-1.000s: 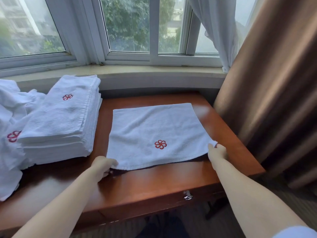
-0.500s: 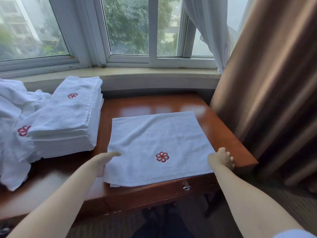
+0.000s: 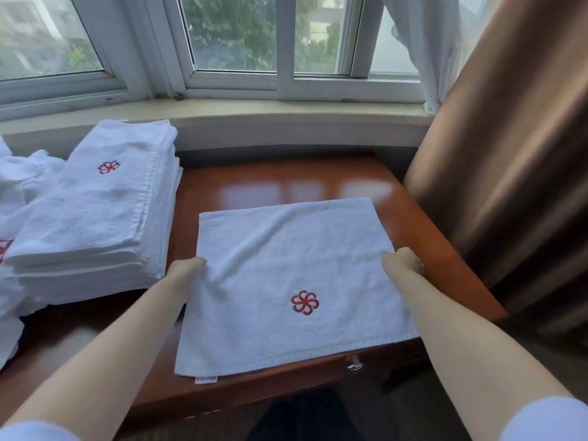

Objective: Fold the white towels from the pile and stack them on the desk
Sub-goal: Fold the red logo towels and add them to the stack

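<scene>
1. A half-folded white towel [image 3: 286, 275] lies flat on the wooden tabletop [image 3: 286, 183], its near edge overhanging the front, probably ready for another fold.
2. The left hand [image 3: 186, 270] grips the towel's left edge, fingers curled under the cloth; the right hand [image 3: 404, 259] pinches its right edge.
3. Left of the towel sits the folded stack [image 3: 105, 211]; further left, the loose pile [image 3: 19, 186].
4. A red pinwheel emblem [image 3: 304, 302] is stitched on the towel; its small hem tag [image 3: 206, 379] is unreadable.
</scene>
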A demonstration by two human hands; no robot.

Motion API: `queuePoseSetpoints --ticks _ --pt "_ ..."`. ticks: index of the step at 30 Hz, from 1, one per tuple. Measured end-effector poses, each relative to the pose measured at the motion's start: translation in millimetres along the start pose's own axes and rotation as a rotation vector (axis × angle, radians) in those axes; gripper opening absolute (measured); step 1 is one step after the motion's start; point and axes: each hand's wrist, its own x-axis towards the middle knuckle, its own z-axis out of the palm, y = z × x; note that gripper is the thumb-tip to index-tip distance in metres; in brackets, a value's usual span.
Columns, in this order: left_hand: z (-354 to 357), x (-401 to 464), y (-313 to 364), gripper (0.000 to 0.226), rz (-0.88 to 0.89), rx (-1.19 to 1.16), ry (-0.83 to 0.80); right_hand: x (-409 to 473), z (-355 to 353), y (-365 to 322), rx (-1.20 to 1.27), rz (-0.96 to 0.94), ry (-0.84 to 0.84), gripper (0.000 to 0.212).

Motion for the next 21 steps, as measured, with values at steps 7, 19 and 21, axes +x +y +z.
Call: queuePoseSetpoints --ticks 7,19,21 --pt "0 12 11 0.032 -0.039 0.022 0.066 19 14 -10 0.191 0.007 -0.058 0.032" --pt "-24 -39 34 0.011 0.296 -0.173 0.205 -26 -37 -17 0.755 -0.094 0.225 0.045" --pt "-35 -52 39 0.011 0.315 -0.238 0.242 -41 -52 -17 0.854 -0.089 0.3 0.039"
